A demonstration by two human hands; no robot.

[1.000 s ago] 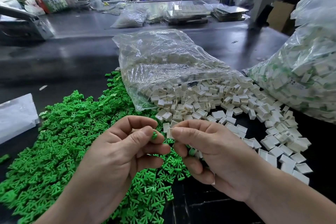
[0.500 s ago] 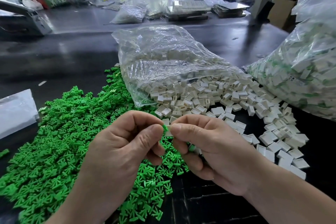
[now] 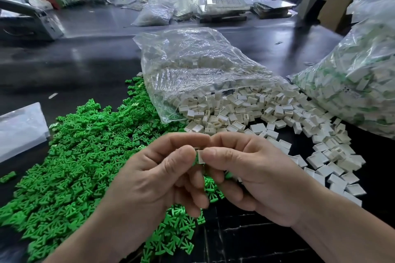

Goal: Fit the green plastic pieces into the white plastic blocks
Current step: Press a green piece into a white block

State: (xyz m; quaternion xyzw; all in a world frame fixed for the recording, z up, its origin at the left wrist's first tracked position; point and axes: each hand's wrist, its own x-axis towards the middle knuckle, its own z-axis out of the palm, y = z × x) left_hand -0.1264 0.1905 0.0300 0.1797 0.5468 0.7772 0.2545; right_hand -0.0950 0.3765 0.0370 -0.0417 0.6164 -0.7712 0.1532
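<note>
- Both hands are up over the bench (image 3: 85, 53), fingertip to fingertip. The right hand (image 3: 256, 179) pinches a block (image 3: 201, 156) between thumb and forefinger. The left hand (image 3: 162, 177) pinches a green piece (image 3: 194, 160) against it — only a sliver of green shows past the thumb.
- Looks like the push-in step, so the main risk is a crooked start. If the piece goes in tilted, I'd guess it jams or bends a prong instead of seating.
- The fingers cover the slot, so I can't tell how far in it is. A half-seated one could pass as done.
- These are tiny slick parts held right at the tips — squeeze too hard and one could pop out into the green pile (image 3: 85, 156) or white pile (image 3: 256, 117) below. Good luck finding it.
- The clear bag (image 3: 192, 66) spills blocks right up against the green pile, so the two mix at the edge. The far bag (image 3: 352, 83) on the right seems to hold finished ones, and a dud tossed in there would be a pain.
</note>
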